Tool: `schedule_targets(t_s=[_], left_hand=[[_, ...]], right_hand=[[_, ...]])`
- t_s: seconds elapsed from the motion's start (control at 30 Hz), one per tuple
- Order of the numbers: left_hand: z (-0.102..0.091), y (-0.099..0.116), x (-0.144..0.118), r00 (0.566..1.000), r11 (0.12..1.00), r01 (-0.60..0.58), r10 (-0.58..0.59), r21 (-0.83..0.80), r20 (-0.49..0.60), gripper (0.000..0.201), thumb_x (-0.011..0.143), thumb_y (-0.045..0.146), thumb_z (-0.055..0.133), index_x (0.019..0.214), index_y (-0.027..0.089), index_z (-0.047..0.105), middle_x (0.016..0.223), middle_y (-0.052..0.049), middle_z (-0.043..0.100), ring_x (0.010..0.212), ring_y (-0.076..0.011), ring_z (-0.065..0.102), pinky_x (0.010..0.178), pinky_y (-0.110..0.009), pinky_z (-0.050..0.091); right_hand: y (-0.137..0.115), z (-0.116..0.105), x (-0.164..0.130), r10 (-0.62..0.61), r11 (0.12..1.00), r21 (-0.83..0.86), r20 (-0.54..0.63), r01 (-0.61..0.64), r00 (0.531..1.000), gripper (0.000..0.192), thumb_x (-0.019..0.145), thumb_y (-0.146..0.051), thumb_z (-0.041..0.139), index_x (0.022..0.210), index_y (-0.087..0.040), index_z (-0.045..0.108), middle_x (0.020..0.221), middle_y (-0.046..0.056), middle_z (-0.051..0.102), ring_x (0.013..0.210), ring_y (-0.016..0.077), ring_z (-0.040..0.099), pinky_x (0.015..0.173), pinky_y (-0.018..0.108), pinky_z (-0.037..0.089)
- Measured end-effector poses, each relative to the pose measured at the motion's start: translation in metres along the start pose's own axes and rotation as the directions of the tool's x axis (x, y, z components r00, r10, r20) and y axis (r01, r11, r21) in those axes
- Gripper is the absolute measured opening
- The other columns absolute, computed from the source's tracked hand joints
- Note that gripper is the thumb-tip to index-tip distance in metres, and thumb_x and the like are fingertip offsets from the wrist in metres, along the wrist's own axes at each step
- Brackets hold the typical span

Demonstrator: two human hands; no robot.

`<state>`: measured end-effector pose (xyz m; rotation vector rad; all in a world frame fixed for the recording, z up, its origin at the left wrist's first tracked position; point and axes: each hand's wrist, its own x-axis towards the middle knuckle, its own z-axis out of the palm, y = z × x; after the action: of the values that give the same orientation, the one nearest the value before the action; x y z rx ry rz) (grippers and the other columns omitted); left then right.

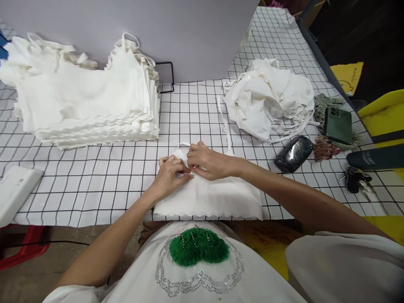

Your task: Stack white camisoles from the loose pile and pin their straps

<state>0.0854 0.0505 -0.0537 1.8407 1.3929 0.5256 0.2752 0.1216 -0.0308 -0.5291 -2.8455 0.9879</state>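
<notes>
**Strap work on white garment, both hands pinching at top edge**

Gridded white table cover (pixel 104 181) fills the bench, grey board (pixel 189 33) standing at the back.

Largest down:
- Folded stack of white garments (pixel 85 105), back left, edges scalloped, neat.
- Crumpled pile of white garments (pixel 268 97), back right, straps trailing out toward the middle.
- White garment (pixel 214 200) being worked on, flat at the near edge of the table, scalloped hem toward the person, touching both hands.
- White flat object (pixel 15 189) at far left edge, can't tell what it is.
- Right side clutter: dark bottle (pixel 375 158), green phone (pixel 339 124), dark glossy case (pixel 293 153), keys (pixel 355 179). All well apart from the garment.

Step, as I read it: fixing or adjusting the thin strap at the garment's top edge, mid-step.

Grip:
- Left hand (pixel 170 174): fingers curled tight, thumb and forefinger pinched on cloth at the top edge. Closed on the garment.
- Right hand (pixel 210 162): fingertips (pixel 193 168) pinched down right beside the left's, nearly touching. Also closed on the garment, looks like on the strap end, too small to be sure.

Next move likely needs fine two-finger control at that one spot, cloth kept flat, no tugging that would bunch the top edge.
</notes>
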Motion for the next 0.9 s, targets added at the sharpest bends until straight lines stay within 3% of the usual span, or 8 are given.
schedule_targets(t_s=[0.23,0.33,0.43,0.5,0.57,0.67,0.77,0.9], left_hand=[[0.001,-0.001,0.0,0.999,0.999,0.002,-0.004,-0.034,-0.035,0.021,0.079,0.027,0.072,0.064,0.021,0.059,0.069,0.003,0.062,0.081,-0.019,0.056,0.096,-0.044,0.033],[0.0,-0.001,0.0,0.999,1.0,0.007,-0.008,-0.021,-0.038,0.025,0.078,0.026,0.072,0.06,0.02,0.055,0.065,0.004,0.059,0.079,-0.0187,0.056,0.095,-0.044,0.034],[-0.005,-0.001,-0.002,1.0,0.999,0.021,-0.021,-0.028,-0.015,0.021,0.078,0.029,0.073,0.065,0.019,0.059,0.07,0.002,0.063,0.081,-0.0196,0.058,0.094,-0.044,0.035],[-0.01,-0.003,-0.005,0.999,0.999,0.036,-0.036,-0.025,-0.001,0.019,0.076,0.034,0.077,0.074,0.02,0.065,0.081,0.0,0.07,0.085,-0.0216,0.061,0.097,-0.046,0.034],[-0.013,-0.005,-0.009,0.999,0.999,0.038,-0.038,0.011,-0.004,0.022,0.076,0.039,0.079,0.081,0.02,0.07,0.088,-0.002,0.073,0.089,-0.0239,0.064,0.099,-0.049,0.033],[-0.016,-0.01,-0.015,0.999,0.996,0.034,-0.033,0.079,-0.012,0.02,0.079,0.038,0.077,0.087,0.021,0.073,0.09,-0.003,0.075,0.09,-0.0248,0.065,0.102,-0.051,0.032],[-0.016,-0.013,-0.02,0.998,0.991,0.062,-0.061,0.115,-0.008,0.014,0.082,0.033,0.072,0.089,0.021,0.073,0.09,-0.003,0.074,0.09,-0.0248,0.065,0.103,-0.051,0.031],[-0.017,-0.015,-0.024,0.992,0.983,0.126,-0.124,0.135,-0.022,0.016,0.082,0.033,0.071,0.092,0.022,0.072,0.091,-0.004,0.073,0.095,-0.0276,0.064,0.101,-0.051,0.034]], right_hand=[[-0.002,0.017,-0.005,-0.005,0.999,0.043,-0.208,0.014,0.978,0.02,0.09,-0.009,0.046,0.084,-0.016,0.063,0.077,0.006,0.058,0.092,0.0224,0.044,0.086,0.04,0.034],[-0.001,0.016,-0.003,-0.014,0.996,0.086,-0.204,0.032,0.979,0.02,0.091,-0.01,0.047,0.082,-0.017,0.063,0.077,0.005,0.059,0.093,0.0217,0.045,0.088,0.041,0.034],[0.007,0.0,0.006,0.016,0.99,0.144,-0.113,0.001,0.993,0.012,0.091,-0.019,0.058,0.081,-0.018,0.064,0.069,0.001,0.054,0.088,0.0202,0.047,0.091,0.043,0.032],[0.015,-0.02,0.016,0.069,0.987,0.148,-0.099,-0.054,0.993,0.019,0.09,-0.033,0.066,0.079,-0.018,0.063,0.067,-0.001,0.049,0.083,0.0189,0.046,0.092,0.044,0.032],[0.023,-0.041,0.028,0.091,0.99,0.118,-0.135,-0.075,0.987,0.031,0.092,-0.044,0.063,0.075,-0.018,0.061,0.067,-0.002,0.046,0.081,0.0183,0.045,0.093,0.045,0.032],[0.032,-0.064,0.045,0.069,0.997,0.059,-0.193,-0.059,0.979,0.038,0.098,-0.045,0.052,0.07,-0.019,0.057,0.066,-0.001,0.045,0.084,0.0192,0.043,0.098,0.049,0.03],[0.039,-0.067,0.06,0.08,0.997,0.035,-0.231,-0.074,0.97,0.032,0.098,-0.039,0.051,0.074,-0.019,0.058,0.068,-0.001,0.047,0.089,0.0204,0.044,0.104,0.056,0.024],[0.048,-0.053,0.07,0.145,0.989,0.068,-0.223,-0.133,0.964,0.024,0.099,-0.034,0.049,0.091,-0.02,0.066,0.079,0.003,0.061,0.097,0.0228,0.044,0.105,0.059,0.023]])
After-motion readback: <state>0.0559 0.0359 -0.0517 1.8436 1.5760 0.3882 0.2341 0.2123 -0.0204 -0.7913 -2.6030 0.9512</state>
